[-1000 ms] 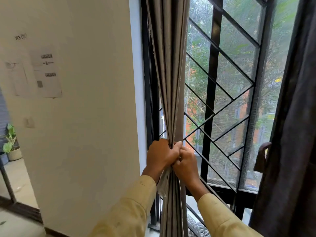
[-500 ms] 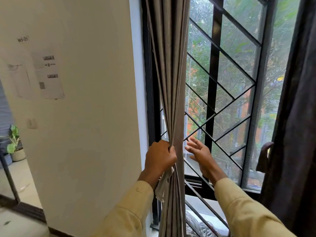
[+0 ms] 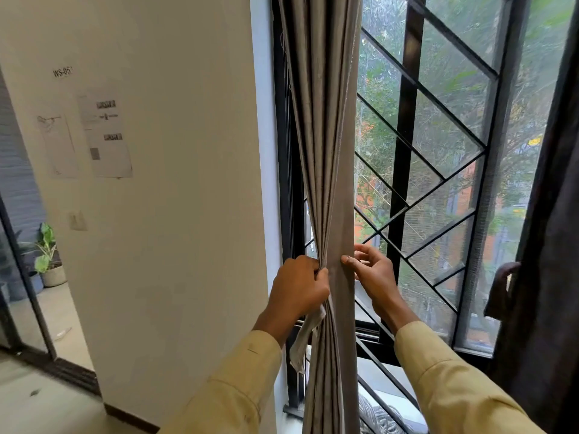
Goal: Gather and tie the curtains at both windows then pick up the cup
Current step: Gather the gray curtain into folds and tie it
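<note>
A grey-brown curtain hangs gathered into a narrow bundle at the left edge of the window. My left hand is shut on the bundle at waist height, and a pale fabric tie strip dangles below that fist. My right hand rests against the bundle's right side, thumb pressed on the cloth and fingers spread behind it. A second, dark curtain hangs at the right edge. No cup is in view.
A cream wall with taped paper sheets stands left of the window. Black diagonal bars cross the glass. A dark tieback loop hangs by the right curtain. Far left, a doorway shows a potted plant.
My right hand let go of the bundle, swung out open to the right, and has now come back against the curtain's right side. The left hand kept its grip.
</note>
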